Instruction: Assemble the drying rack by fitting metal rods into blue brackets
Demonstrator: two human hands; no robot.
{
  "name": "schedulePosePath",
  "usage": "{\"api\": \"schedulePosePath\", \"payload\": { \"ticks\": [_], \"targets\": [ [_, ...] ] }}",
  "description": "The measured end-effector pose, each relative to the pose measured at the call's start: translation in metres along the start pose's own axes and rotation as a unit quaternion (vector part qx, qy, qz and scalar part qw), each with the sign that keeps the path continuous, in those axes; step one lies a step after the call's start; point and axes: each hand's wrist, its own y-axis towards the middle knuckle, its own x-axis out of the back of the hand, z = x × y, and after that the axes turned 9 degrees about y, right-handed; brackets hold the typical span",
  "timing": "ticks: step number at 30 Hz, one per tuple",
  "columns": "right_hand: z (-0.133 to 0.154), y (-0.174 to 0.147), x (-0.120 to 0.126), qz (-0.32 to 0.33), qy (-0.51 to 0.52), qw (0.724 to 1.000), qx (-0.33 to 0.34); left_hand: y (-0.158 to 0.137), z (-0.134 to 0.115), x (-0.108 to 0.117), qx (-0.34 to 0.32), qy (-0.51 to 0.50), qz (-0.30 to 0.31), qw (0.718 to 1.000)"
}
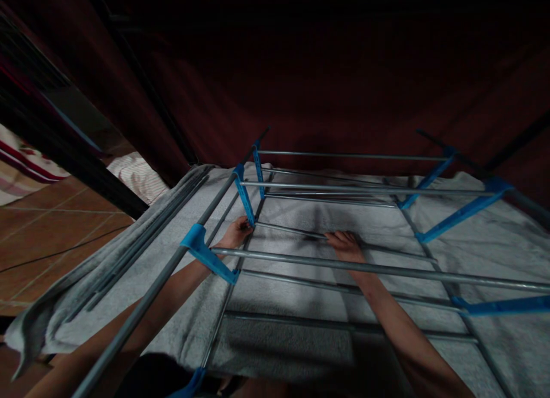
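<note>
A frame of grey metal tubes (301, 260) joined by blue plastic brackets (212, 261) lies across a light grey blanket. My left hand (237, 232) is closed at the lower end of a blue bracket (245, 203), where a thin crossbar (287, 229) meets the lower side tube. Its fingertips are partly hidden by the bracket. Farther right, my right hand (344, 243) has its fingers wrapped round the same crossbar, near its middle. Both forearms reach in beneath the upper tubes.
Several loose metal tubes (141, 243) lie on the left part of the blanket (172, 306). Dark red curtains (322, 89) hang behind the frame. Beyond a dark post (77, 152) at left is a tiled floor (51, 237) with a thin cable.
</note>
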Motion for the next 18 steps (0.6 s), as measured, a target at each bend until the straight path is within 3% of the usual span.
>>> {"api": "schedulePosePath", "payload": {
  "ticks": [18],
  "targets": [
    [-0.008,0.006,-0.006,0.017,0.015,1.000,-0.002,-0.004,-0.016,0.000,0.029,0.059,0.011,0.998]
  ]
}}
